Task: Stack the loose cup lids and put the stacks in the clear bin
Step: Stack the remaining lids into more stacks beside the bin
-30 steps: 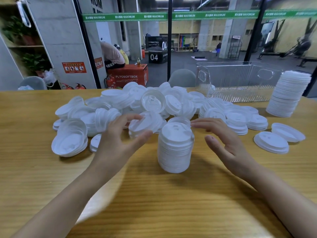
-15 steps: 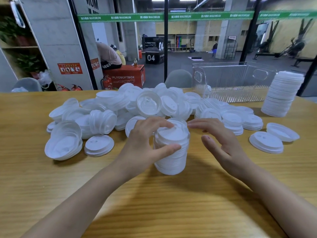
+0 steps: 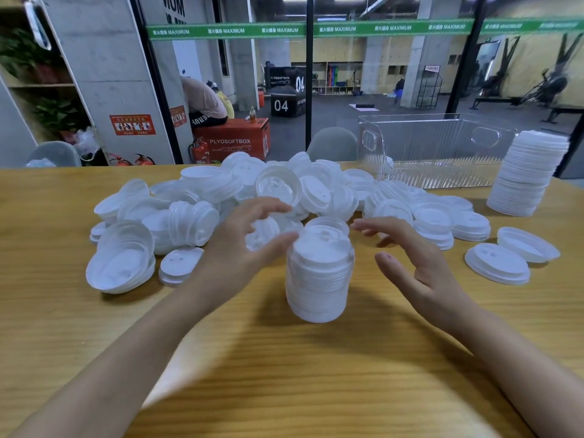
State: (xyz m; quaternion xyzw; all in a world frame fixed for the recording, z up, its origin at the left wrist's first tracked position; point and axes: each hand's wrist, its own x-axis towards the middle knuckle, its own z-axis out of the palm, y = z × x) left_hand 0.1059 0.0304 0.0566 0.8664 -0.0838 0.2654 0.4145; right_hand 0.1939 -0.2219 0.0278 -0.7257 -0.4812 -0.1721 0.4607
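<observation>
Head view: the step in hand is judged to be stacking. A partial stack (image 3: pixel 319 279) stands upright on the surface (image 3: pixel 284 374), in front of the pile of loose lids (image 3: pixel 278 184). The left hand (image 3: pixel 246 245) is held open just left of the stack top, fingers apart and lightly curled, nothing gripped; whether the thumb touches the rim cannot be told because of blur. The right hand (image 3: pixel 420 270) is open too, fingers spread, beside the stack and clear of it. The bin (image 3: pixel 442 153) sits at the far right, well apart from the hands, with a tall stack (image 3: pixel 527 178) next to it, outside. Next move, as judged: another lid is to be taken from the pile, turned dome-up and seated square on the stack. Against 0.5 s ago: the left hand's grip on the stack top has been released and the hand shifted toward the pile; the stack and right hand are largely unmoved.
</observation>
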